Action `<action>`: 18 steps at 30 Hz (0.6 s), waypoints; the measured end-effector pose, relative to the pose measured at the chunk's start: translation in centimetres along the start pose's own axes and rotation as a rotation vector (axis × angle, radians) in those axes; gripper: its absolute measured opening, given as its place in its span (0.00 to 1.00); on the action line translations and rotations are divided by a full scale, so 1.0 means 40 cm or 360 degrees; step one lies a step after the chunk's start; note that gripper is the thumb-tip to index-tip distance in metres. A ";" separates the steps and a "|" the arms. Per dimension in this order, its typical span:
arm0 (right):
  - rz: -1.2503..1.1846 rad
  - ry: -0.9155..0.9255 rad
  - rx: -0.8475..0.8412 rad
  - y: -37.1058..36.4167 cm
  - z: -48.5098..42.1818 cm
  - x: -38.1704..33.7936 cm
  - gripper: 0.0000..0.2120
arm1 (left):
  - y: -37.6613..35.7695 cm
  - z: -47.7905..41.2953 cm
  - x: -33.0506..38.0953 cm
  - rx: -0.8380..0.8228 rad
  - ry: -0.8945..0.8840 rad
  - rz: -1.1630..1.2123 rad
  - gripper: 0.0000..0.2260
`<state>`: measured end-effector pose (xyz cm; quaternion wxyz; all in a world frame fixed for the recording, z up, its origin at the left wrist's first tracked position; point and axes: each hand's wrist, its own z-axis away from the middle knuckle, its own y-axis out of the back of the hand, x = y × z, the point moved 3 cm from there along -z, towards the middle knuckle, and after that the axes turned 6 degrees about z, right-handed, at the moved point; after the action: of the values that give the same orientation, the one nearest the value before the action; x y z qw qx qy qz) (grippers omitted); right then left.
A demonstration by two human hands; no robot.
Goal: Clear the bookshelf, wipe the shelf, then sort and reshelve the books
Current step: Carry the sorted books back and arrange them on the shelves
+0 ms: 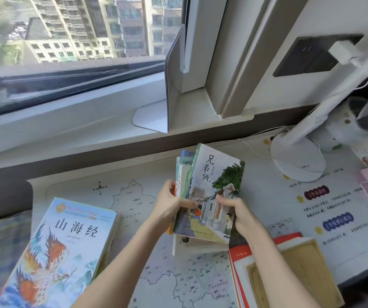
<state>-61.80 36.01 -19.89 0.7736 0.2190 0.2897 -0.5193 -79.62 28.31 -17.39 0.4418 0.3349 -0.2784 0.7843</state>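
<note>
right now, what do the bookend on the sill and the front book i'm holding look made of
Bookend: likely thin sheet metal, matte grey, bent into an L with a flat foot. Front book: paperback, thin printed cover; gloss hard to tell.

bright daylight, wide-angle view
light pours in from the window (67,41) at upper left; the desk (147,252) is evenly lit with soft, faint shadows. straight frames bow toward the edges, the white object (361,121) at far right smears, the held books (214,196) read sharp.

Two hands (170,203) (234,211), one lamp (297,162)
</note>
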 end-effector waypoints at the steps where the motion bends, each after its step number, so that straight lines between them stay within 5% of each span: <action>1: -0.0033 0.0053 -0.0035 -0.002 0.017 -0.003 0.15 | 0.016 0.017 -0.004 -0.0052 -0.0042 0.0001 0.30; 10: 0.0027 0.0690 -0.0361 -0.034 0.215 -0.028 0.37 | 0.132 0.116 -0.062 -0.0302 -0.0276 -0.0081 0.40; 14: 0.0221 0.0758 -0.0288 -0.045 0.266 0.024 0.39 | 0.115 0.189 -0.041 -0.0387 -0.0410 -0.0257 0.41; 18: 0.0511 0.0720 -0.0295 -0.039 0.299 0.081 0.39 | 0.111 0.225 -0.051 -0.0381 -0.0599 -0.0389 0.52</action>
<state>-59.64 25.60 -13.35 0.7784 0.3006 0.4626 -0.2995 -80.22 18.68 -13.99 0.5102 0.4515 -0.4040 0.6104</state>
